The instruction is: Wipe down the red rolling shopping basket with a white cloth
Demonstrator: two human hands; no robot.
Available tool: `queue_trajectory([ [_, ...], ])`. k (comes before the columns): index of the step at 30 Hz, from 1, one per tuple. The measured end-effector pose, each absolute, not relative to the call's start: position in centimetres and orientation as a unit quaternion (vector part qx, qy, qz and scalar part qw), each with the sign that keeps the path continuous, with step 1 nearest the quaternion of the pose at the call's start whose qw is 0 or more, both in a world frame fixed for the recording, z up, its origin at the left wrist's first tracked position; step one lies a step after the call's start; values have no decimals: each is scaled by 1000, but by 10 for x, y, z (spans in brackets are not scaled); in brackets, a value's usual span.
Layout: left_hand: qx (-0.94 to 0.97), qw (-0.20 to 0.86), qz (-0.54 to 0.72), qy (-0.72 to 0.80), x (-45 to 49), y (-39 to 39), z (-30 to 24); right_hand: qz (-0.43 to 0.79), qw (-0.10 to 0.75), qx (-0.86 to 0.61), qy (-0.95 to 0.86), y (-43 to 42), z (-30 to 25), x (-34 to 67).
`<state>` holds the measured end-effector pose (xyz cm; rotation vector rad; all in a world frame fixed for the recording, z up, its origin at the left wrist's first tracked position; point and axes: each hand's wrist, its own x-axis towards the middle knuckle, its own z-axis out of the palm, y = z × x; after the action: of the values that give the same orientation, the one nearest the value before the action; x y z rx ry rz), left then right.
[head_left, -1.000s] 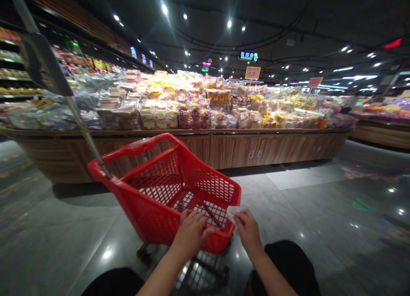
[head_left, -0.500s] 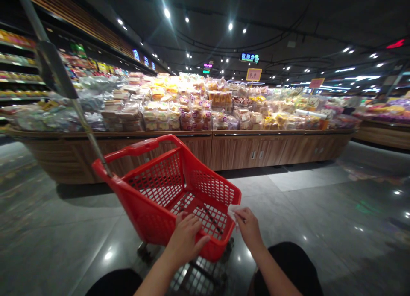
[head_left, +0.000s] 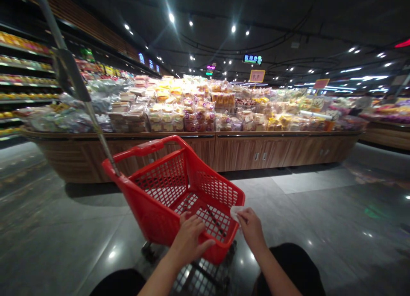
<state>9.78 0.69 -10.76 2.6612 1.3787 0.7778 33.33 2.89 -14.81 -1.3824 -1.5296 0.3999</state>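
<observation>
A red plastic shopping cart (head_left: 153,202) stands in front of me, its basket a grid of holes. Over the near rim my left hand (head_left: 189,237) is hooked, fingers curled to the inside and thumb lying along the edge. My right hand (head_left: 251,225) pinches a crumpled white tissue (head_left: 237,211) against the cart's right corner. Part of the tissue is hidden by the fingers. The cart's handle (head_left: 150,147) is on the far side, away from me.
A grey pole (head_left: 92,116) with a dark sleeve rises from the cart's left side. Behind it runs a long wooden display counter (head_left: 237,153) heaped with packaged food. Stocked shelves (head_left: 25,67) line the left. Grey tiled floor (head_left: 288,215) surrounds the cart.
The whole view has shifted slightly, so cart, hands and counter appear a little farther right. The left hand stays on the rim and the right hand keeps the tissue at the corner.
</observation>
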Motion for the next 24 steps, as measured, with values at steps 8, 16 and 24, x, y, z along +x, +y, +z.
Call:
queue_trajectory([
  [8, 864, 32, 248, 437, 93, 4, -107, 222, 486, -526, -662, -4, -156, 319],
  [16, 867, 44, 241, 434, 85, 7, -107, 152, 525, -571, -612, 41, -152, 349],
  [24, 877, 45, 230, 418, 67, 7, -107, 217, 485, -527, -663, 5, -158, 316],
])
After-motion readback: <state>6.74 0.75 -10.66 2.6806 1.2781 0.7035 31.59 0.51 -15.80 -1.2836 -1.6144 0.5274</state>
